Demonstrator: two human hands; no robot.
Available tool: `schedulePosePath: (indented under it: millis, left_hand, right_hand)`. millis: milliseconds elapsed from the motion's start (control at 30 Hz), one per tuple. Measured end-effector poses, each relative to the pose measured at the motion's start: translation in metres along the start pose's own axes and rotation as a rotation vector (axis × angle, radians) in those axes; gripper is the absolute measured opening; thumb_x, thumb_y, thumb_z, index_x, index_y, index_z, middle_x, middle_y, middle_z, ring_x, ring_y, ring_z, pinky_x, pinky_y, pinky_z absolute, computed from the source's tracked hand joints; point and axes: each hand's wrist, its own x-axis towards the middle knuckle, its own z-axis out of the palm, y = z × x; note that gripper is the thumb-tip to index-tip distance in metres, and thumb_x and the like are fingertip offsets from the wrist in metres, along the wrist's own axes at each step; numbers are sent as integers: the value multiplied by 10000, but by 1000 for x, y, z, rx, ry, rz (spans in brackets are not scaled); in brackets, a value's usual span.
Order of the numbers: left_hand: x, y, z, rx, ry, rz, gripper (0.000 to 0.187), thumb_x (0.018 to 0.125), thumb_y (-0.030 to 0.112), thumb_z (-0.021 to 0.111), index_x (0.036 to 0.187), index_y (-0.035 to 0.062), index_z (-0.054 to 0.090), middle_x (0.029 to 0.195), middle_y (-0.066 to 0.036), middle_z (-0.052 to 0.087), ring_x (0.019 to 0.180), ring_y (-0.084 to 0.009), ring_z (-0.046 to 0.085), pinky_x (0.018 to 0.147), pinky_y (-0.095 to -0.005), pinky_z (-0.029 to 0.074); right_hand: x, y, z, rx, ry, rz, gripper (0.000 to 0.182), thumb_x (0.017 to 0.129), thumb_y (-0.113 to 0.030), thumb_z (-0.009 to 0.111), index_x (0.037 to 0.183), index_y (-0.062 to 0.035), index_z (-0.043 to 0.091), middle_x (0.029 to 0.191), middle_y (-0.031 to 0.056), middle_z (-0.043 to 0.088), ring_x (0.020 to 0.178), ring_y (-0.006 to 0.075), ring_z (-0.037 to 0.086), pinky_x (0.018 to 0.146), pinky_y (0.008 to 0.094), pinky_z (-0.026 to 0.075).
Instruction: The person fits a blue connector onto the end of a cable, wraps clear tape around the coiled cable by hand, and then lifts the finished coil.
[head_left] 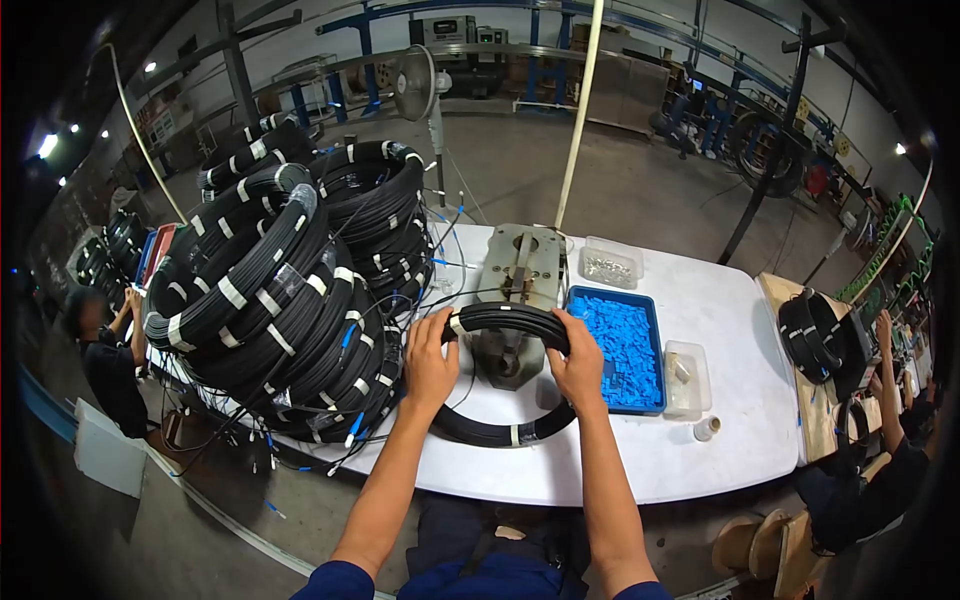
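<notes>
**Both hands on a black cable coil at the bench's near edge**

Left hand (pixel 428 362) wrapped over the upper left arc of a round coil of black cable bound with white tape (pixel 505 375), fingers curled around the bundle. Right hand (pixel 580 368) gripping the upper right arc the same way, thumb inward. Coil tilted, top arc raised above the grey metal press tool (pixel 522 280), bottom arc resting on the white bench top (pixel 700 450) close to the near edge.

Just right of the right hand, touching the coil's side: shallow blue plastic tray filled with small blue clips (pixel 622 345). Beyond it toward the far edge, a clear plastic box of small silvery parts (pixel 610 263). Beside the blue tray on the right, another clear plastic box (pixel 687 376), and a small white roll (pixel 706 428) near the near edge.

Left end of the bench piled high with a stack of large black cable coils banded in white (pixel 290 290), loose blue-tipped ends hanging over the edge. At the right end, a smaller black coil (pixel 815 335) on a wooden board. Other people seated at both far sides.
</notes>
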Motion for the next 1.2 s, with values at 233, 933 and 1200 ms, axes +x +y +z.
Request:
schedulePosePath:
  millis: [233, 933, 1200]
  left_hand:
    - [5, 15, -7, 18, -53, 26, 548, 844, 191, 677, 1360, 80, 532, 1382, -111, 545, 1373, -429, 349, 1132, -616, 180]
    - [-29, -7, -5, -117, 112, 158, 585, 798, 161, 684, 1355, 49, 545, 1490, -170, 451, 1435, -456, 268, 1154, -621, 48]
    - [-102, 2, 12, -231, 104, 26, 526, 803, 110, 648, 1308, 22, 527, 1404, -172, 491, 1384, -415, 353, 1155, -572, 154]
  right_hand:
    - [-8, 14, -8, 65, 43, 46, 549, 746, -30, 704, 1278, -57, 568, 1096, 170, 651, 994, 316, 656, 881, 359, 515]
    - [-43, 21, -10, 175, 57, 316, 718, 736, -72, 777, 1384, -40, 469, 1123, 163, 624, 1002, 271, 624, 876, 369, 502]
    - [-50, 21, -7, 278, 137, 395, 926, 726, -97, 810, 1503, -29, 310, 1348, 161, 501, 1105, 247, 543, 875, 367, 503]
